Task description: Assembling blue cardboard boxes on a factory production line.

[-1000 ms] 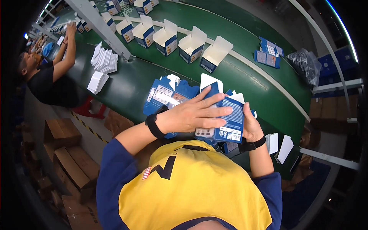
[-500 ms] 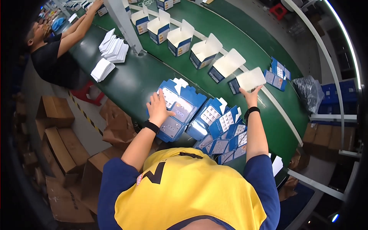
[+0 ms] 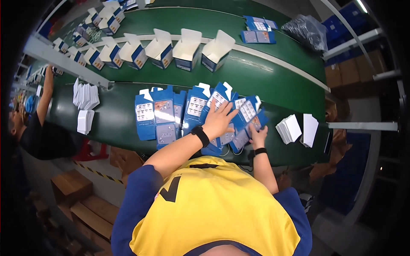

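Several flattened blue cartons lie overlapping on the green table in front of me. My left hand (image 3: 218,122) rests on the middle of the pile, fingers spread over a flattened carton (image 3: 217,97). At the pile's right end, my right hand (image 3: 257,138) grips the lower edge of another flattened carton (image 3: 247,112) between thumb and fingers. Its fingertips are partly hidden by the card. To the left of my hands lies a separate stack of flat blue cartons (image 3: 165,112).
Open-lidded blue-and-white boxes (image 3: 186,52) stand in a row on the conveyor (image 3: 273,70) beyond. White paper stacks (image 3: 288,129) lie at the right, others (image 3: 86,96) at the left. A metal post (image 3: 70,64) rises at left, near a co-worker (image 3: 47,132).
My right hand has left the last open box on the conveyor and come down to the carton pile. The left hand has shifted right from the left stack. My view has turned.
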Demonstrator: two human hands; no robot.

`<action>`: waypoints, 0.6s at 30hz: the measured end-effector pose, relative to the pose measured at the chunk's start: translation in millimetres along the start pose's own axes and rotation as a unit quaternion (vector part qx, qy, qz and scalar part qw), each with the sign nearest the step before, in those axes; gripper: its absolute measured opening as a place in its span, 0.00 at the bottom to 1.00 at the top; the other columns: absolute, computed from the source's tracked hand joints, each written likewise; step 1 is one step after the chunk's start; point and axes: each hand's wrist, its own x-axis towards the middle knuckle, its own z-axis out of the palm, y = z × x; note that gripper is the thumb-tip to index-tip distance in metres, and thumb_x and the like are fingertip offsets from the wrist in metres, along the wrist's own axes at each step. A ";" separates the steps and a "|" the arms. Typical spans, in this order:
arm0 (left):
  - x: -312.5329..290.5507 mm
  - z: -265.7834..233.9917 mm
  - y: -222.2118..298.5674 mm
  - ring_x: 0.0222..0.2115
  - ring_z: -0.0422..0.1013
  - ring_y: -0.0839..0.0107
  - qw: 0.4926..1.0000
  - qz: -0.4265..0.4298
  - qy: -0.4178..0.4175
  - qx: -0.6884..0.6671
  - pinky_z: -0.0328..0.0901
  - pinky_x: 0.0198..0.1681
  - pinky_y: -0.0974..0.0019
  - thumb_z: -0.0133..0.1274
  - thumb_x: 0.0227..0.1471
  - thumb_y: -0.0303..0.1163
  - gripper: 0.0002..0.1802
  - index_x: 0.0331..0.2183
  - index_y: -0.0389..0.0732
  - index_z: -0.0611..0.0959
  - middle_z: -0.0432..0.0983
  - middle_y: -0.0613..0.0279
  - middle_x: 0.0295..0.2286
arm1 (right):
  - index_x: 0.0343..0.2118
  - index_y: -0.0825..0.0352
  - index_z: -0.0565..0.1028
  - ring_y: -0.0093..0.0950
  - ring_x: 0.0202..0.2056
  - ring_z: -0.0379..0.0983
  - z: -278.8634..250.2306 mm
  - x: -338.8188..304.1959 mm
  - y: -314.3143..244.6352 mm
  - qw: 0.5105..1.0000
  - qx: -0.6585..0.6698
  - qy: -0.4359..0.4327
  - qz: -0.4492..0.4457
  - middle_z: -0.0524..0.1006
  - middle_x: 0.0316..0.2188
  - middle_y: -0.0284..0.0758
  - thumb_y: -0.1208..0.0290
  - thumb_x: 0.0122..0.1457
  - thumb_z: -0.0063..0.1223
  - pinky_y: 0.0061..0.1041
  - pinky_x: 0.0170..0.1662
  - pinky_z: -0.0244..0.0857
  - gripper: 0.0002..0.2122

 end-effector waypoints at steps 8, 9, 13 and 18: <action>-23.9 -18.2 2.0 0.52 0.59 0.59 0.983 -0.127 -0.133 -0.013 0.44 0.56 0.42 0.56 0.42 0.51 0.35 0.48 0.41 0.71 0.67 0.52 0.47 | 0.53 0.73 0.57 0.28 0.39 0.71 -17.3 -23.5 -24.6 0.930 0.334 -0.149 -0.047 0.73 0.39 0.40 0.80 0.51 0.53 0.26 0.42 0.65 0.26; -18.2 -26.1 4.4 0.52 0.59 0.59 0.983 -0.125 -0.135 -0.007 0.44 0.56 0.42 0.56 0.42 0.51 0.35 0.48 0.41 0.71 0.67 0.52 0.47 | 0.51 0.74 0.61 0.24 0.37 0.72 -25.9 -32.8 -32.5 0.920 0.330 -0.196 -0.079 0.75 0.37 0.39 0.82 0.52 0.51 0.22 0.43 0.65 0.22; 19.3 -39.4 13.1 0.47 0.64 0.58 0.948 -0.283 -0.119 -0.086 0.49 0.53 0.46 0.56 0.43 0.52 0.33 0.44 0.37 0.74 0.71 0.49 0.42 | 0.51 0.74 0.61 0.22 0.37 0.73 -45.1 -62.8 -56.4 0.933 0.210 -0.249 -0.150 0.76 0.37 0.38 0.84 0.53 0.47 0.20 0.42 0.65 0.20; 40.4 -20.0 23.9 0.46 0.63 0.57 0.920 -0.318 0.055 -0.223 0.54 0.49 0.51 0.57 0.43 0.48 0.30 0.43 0.36 0.74 0.68 0.44 0.42 | 0.52 0.72 0.60 0.25 0.34 0.75 -62.6 -66.9 -63.8 0.898 0.216 -0.326 -0.200 0.76 0.35 0.39 0.79 0.54 0.49 0.19 0.37 0.68 0.22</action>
